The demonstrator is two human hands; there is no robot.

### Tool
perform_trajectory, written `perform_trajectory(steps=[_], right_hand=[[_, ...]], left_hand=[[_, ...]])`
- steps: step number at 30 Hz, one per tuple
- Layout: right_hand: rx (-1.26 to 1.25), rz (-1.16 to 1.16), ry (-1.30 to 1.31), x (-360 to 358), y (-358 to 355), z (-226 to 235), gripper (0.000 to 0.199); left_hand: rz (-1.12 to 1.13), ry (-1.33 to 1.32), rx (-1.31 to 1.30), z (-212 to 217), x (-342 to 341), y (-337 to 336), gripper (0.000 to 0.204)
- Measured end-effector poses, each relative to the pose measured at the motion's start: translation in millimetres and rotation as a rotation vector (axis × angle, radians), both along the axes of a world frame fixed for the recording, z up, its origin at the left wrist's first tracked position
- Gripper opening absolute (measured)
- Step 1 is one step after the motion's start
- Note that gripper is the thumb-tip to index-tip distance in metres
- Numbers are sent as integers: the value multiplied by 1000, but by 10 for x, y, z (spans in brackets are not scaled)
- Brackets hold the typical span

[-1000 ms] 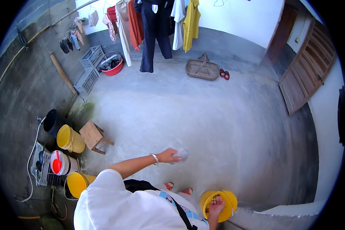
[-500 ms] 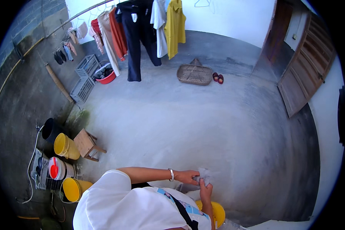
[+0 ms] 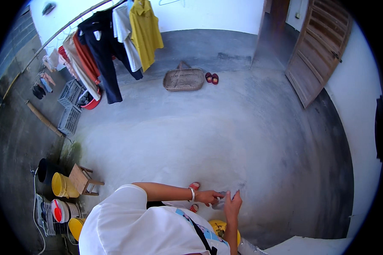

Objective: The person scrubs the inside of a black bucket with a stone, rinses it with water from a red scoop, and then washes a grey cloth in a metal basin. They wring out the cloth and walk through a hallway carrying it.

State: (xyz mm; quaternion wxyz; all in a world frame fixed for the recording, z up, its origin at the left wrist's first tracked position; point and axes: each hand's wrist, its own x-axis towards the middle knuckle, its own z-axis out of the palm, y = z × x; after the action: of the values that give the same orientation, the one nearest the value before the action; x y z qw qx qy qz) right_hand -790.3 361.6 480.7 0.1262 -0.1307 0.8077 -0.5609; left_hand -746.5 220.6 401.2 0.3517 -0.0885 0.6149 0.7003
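Low in the middle of the head view, my left hand (image 3: 208, 197), with a silver bracelet at its wrist, pinches a small grey crumpled cloth (image 3: 218, 205). Close on its right, my right hand (image 3: 232, 205) has its fingers closed on the same cloth, and a bit of grey shows past its fingertips. The cloth's exact kind is too small to make out. Below both hands stands a yellow bucket (image 3: 236, 236), partly covered by my right forearm and my body. Something brownish lies inside it.
Red slippers (image 3: 194, 185) are on my feet. To the left stand a wooden stool (image 3: 81, 178), yellow buckets (image 3: 64, 187) and a white bucket (image 3: 68, 210). A basket (image 3: 184, 80) and dark red shoes (image 3: 212, 78) lie near the far wall, right of hanging clothes (image 3: 102, 46). A wooden door (image 3: 317, 51) stands ajar.
The view has turned to the right and shifted, so the surroundings slide left. My hands have moved slightly apart and the cloth looks less spread. My slippers have come into view.
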Motion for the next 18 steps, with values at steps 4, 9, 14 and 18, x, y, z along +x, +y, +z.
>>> perform_trajectory(steps=[4,9,14,18], right_hand=[[271,216,106,-371,-103,-78,22],[230,254,323,-1097,-172,-195,39],[217,290,165,-1770,-285,35,41],[121,235,317,-2385,-93,-91,38]], left_hand=[[-237,194,-54,-212,-619,25,34],[-448,698,-349,-345,-1559,-168,38],[-149,999,-405,-998,-2529,-240,47],[-1093,1281,-1590,-68,-3699,-18,14]])
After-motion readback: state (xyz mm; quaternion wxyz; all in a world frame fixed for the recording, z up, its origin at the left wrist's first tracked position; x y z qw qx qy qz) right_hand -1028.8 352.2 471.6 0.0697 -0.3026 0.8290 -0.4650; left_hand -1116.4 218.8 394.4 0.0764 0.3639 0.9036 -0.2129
